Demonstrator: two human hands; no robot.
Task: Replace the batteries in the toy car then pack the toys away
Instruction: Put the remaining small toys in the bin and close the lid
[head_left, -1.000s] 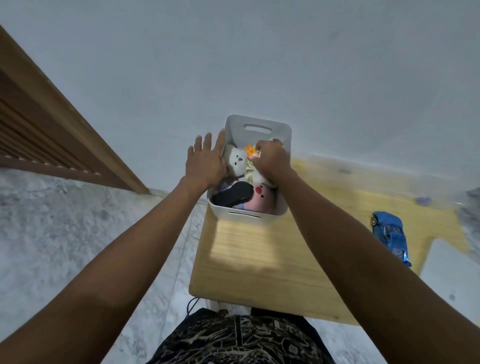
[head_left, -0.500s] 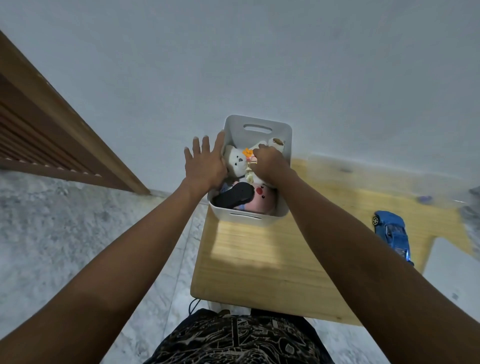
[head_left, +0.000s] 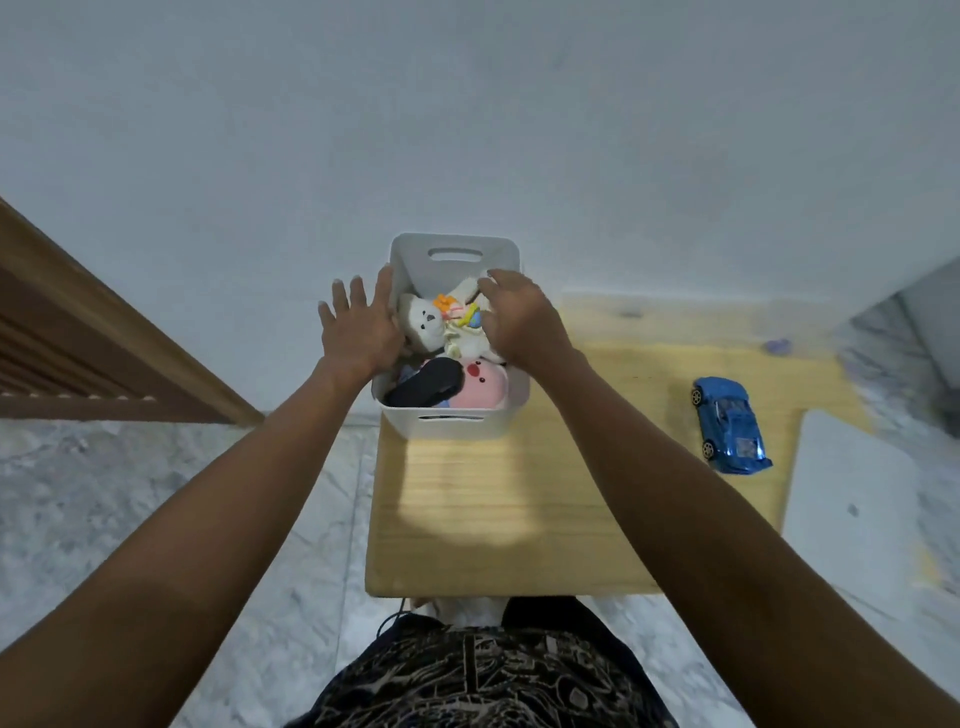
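A white plastic bin (head_left: 451, 427) stands at the far left of the small wooden table (head_left: 493, 499). It holds a white bear plush (head_left: 423, 325), a cream plush with orange and blue bits (head_left: 464, 323), a pink plush (head_left: 482, 387) and a black item (head_left: 427, 387). My left hand (head_left: 358, 332) lies flat against the bin's left wall with its fingers straight. My right hand (head_left: 519, 317) hovers over the cream plush, fingers loosely spread, fingertips at its ear. The blue toy car (head_left: 730, 423) sits on the table far to the right, untouched.
A white flat board (head_left: 852, 514) lies beside the table's right end. A small purple thing (head_left: 776, 345) rests at the table's far right. A wooden slatted frame (head_left: 78, 338) runs along the left. Marble floor surrounds the table, and a white wall stands just behind the bin.
My right hand has opened and lifted a little off the cream plush it was pushing down. The left hand stays against the bin's side.
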